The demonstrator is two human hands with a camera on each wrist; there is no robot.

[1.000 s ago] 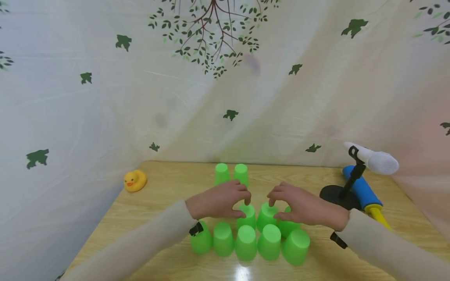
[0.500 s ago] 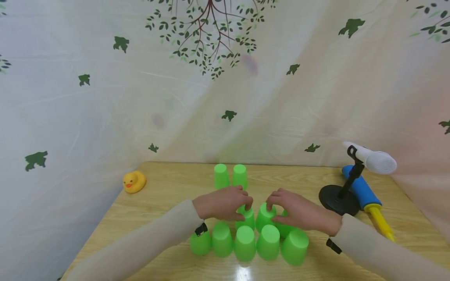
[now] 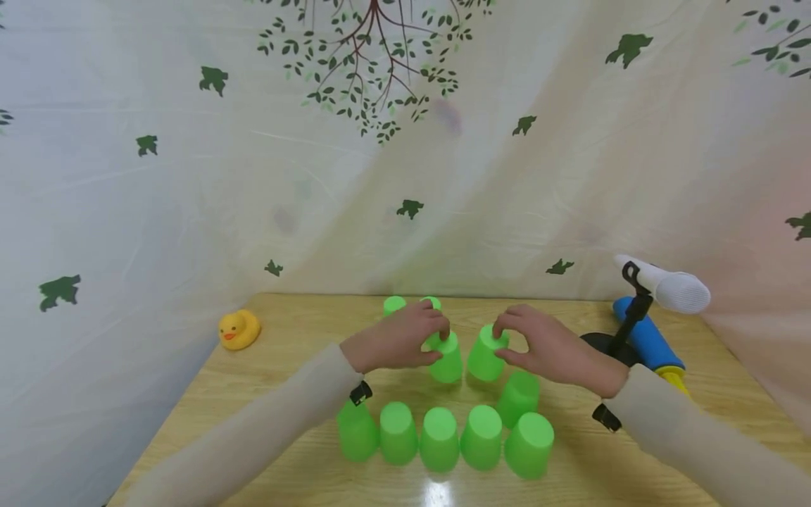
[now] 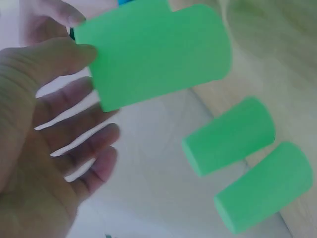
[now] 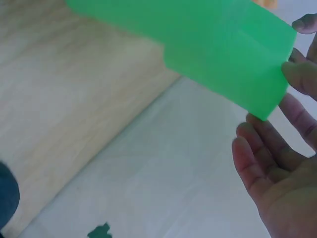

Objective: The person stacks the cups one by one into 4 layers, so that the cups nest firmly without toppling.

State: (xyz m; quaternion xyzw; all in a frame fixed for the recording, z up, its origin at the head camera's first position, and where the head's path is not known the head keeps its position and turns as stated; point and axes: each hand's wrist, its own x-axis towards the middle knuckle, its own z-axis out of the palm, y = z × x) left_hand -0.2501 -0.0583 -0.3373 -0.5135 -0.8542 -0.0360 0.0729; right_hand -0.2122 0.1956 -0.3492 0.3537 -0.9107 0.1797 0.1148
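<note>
My left hand (image 3: 400, 339) pinches the closed end of an upside-down green plastic cup (image 3: 448, 365), thumb on the near side and fingers on the far side. The right hand (image 3: 552, 346) holds a matching green cup (image 3: 486, 360) the same way, just to the right. Both cups hang side by side over the middle of the table. In the left wrist view, the held cup (image 4: 153, 57) lies between thumb and fingertips, and two more cups (image 4: 230, 136) stand beyond it. In the right wrist view, thumb and fingertips grip the narrow end of a cup (image 5: 242, 69).
Several inverted green cups (image 3: 440, 443) form a front row on the wooden table (image 3: 298, 451), with one cup (image 3: 519, 400) behind its right end. Two cups (image 3: 394, 305) stand at the back. A yellow duck (image 3: 239, 329) sits left; a microphone (image 3: 678, 290) and blue roller (image 3: 652, 345) are right.
Both hands have closed their fingertips on two cups of the second row and carried them up and toward the back. The front-row cups and the one behind its right end have stayed put.
</note>
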